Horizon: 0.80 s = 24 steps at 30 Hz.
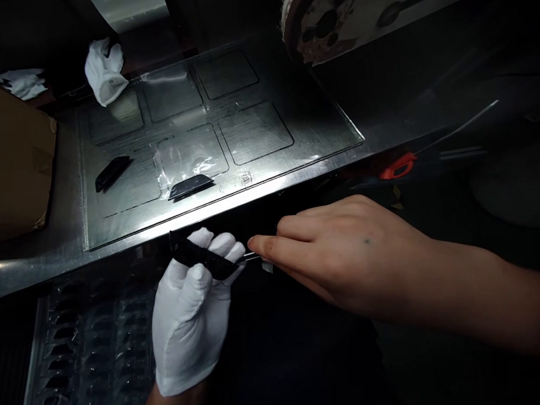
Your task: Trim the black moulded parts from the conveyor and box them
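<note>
My left hand (192, 325), in a white glove, is closed around a small black plastic part (203, 256), with the thumb on its near side. From the right, my bare right hand (343, 247) pinches a thin metal tool (251, 257) whose tip touches or nearly touches the part's right end. Fingers hide most of that tool, so its exact kind does not show. On the metal table (269, 177) beyond my hands lie a similar black part (191, 186) and another black part (112, 172) farther left.
A clear plastic bag (190, 155) lies on the table, with a white glove (105, 72) behind it. A cardboard box (15, 166) stands at left. Below it is a clear tray (38, 332) of several black parts. A machine wheel (325, 24) and a red-handled object (398, 166) are at right.
</note>
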Motion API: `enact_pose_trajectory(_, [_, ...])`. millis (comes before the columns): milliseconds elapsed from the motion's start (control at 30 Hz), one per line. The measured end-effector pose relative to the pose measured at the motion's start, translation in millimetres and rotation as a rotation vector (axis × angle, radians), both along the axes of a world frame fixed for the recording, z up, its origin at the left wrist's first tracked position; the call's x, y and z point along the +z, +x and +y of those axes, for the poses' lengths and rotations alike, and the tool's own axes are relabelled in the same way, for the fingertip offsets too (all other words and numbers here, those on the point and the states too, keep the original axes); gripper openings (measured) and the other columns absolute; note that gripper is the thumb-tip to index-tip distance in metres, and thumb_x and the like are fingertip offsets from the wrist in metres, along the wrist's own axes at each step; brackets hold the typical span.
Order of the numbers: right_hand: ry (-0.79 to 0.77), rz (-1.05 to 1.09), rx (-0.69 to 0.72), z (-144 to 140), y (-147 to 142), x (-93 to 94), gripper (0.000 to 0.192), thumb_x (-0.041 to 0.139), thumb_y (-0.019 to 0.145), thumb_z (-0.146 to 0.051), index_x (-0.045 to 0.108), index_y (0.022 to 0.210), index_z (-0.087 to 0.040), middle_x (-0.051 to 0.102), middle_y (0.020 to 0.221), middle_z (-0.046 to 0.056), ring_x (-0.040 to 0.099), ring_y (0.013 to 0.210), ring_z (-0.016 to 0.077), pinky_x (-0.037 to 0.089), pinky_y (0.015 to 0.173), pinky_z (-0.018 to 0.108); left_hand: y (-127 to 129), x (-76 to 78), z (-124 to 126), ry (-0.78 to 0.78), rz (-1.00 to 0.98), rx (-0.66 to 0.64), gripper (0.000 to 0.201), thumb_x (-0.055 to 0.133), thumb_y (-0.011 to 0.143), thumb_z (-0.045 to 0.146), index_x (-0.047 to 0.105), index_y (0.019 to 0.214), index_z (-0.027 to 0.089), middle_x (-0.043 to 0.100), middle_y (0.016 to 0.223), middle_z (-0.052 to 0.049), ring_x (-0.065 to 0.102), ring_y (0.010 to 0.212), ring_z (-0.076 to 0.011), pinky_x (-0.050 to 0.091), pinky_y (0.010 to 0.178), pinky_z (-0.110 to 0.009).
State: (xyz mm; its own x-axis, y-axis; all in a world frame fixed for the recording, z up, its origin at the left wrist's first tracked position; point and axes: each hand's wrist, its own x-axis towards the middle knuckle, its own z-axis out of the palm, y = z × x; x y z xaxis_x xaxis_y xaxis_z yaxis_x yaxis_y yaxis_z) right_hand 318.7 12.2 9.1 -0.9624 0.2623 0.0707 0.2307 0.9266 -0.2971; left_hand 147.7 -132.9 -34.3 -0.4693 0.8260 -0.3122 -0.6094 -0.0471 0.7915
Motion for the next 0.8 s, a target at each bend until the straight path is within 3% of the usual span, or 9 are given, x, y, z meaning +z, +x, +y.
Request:
enact_pose_trajectory(300, [0.049, -0.009, -0.008, -5, 4, 1.8, 0.015, 0.057, 0.102, -0.023, 0.069, 0.109, -0.021, 0.070, 0.080, -0.002, 0.062, 0.062, 0.0151, 0.024, 0.051, 0.031, 5, -6.3, -1, 0.038, 0.105, 0.064, 0.023, 0.073, 0.095, 0.021, 0.075, 0.118, 0.022, 0.082, 0.109, -0.004, 0.079, 0.100, -0.0201, 0.063, 0.099, -0.036])
enact_pose_trajectory(633, [-0.172, 0.149, -0.091, -5, 6, 5.1, 0.029, 0.049, 0.109, -0.032, 0.075, 0.112, -0.021, 0.075, 0.084, 0.001, 0.067, 0.067, 0.0139, 0.046, 0.059, 0.027, 8, -9.1, -2, 0.094, 0.175, 0.101, 0.027, 0.077, 0.092, 0.022, 0.075, 0.119, 0.023, 0.081, 0.110, -0.004, 0.076, 0.108, -0.0216, 0.062, 0.103, -0.039])
enact_pose_trajectory(733, [-0.168, 0.251, -0.137, 10, 13, 7.8, 0.029, 0.052, 0.108, -0.029, 0.074, 0.122, -0.018, 0.076, 0.090, 0.003, 0.070, 0.076, 0.0157, 0.051, 0.066, 0.028, 7, -9.0, 1, 0.124, 0.143, 0.084, 0.026, 0.078, 0.092, 0.025, 0.075, 0.117, 0.025, 0.080, 0.109, -0.002, 0.076, 0.108, -0.0208, 0.061, 0.104, -0.039])
enact_pose_trajectory(800, [-0.120, 0.297, -0.208, 32, 15, -0.9, 0.032, 0.052, 0.107, -0.026, 0.071, 0.132, -0.018, 0.078, 0.102, 0.006, 0.072, 0.088, 0.0184, 0.054, 0.075, 0.031, 6, -9.4, 3, 0.122, 0.131, 0.064, 0.026, 0.078, 0.092, 0.028, 0.075, 0.118, 0.027, 0.079, 0.110, -0.001, 0.075, 0.108, -0.0208, 0.062, 0.103, -0.039])
